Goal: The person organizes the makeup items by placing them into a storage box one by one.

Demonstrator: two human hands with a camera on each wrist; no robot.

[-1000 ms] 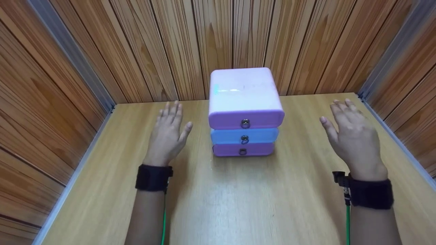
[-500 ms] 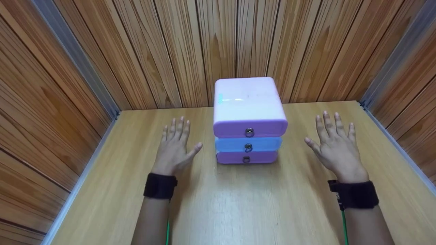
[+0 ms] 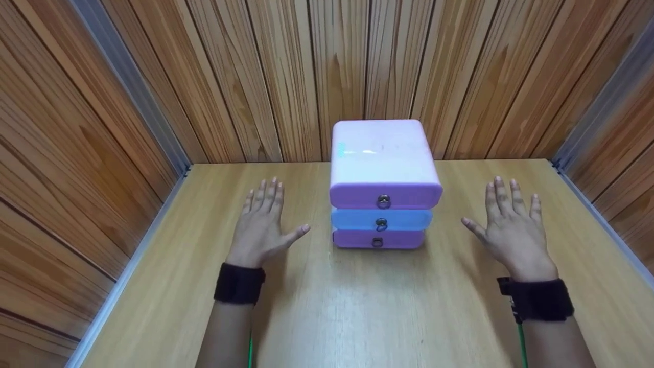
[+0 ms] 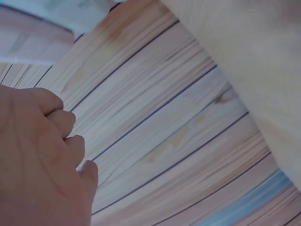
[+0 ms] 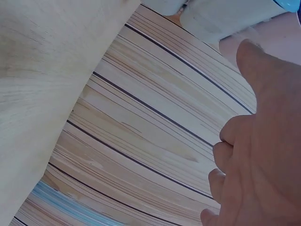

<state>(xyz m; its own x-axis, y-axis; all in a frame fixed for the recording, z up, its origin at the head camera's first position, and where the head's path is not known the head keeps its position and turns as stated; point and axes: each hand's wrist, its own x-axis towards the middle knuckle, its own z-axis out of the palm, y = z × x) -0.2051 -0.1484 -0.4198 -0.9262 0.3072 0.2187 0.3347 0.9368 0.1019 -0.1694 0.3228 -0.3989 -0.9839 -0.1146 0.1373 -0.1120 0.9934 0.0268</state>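
A small three-tier drawer box [image 3: 386,153] stands on the table, with a pale pink top and purple, blue and purple drawer fronts. Each front carries a small metal ring pull, and all the drawers look closed. To the box's left, my left hand [image 3: 258,230] is held palm down with straight fingers and the thumb out to the side. On the other side my right hand [image 3: 513,232] has its fingers spread in the same manner. Both hands are apart from the box and hold nothing. Part of the box [image 5: 225,21] also shows at the top of the right wrist view.
The light wooden table [image 3: 357,306] is bounded by wood-plank walls [image 3: 337,61] at the back and both sides. Grey metal strips [image 3: 133,87] run along the corners. Each wrist wears a black band [image 3: 239,283] with a green cable.
My right hand has come nearer the box and its fingers have spread. The left hand's thumb has swung outward. The whole head view has shifted, so the box appears lower and further right.
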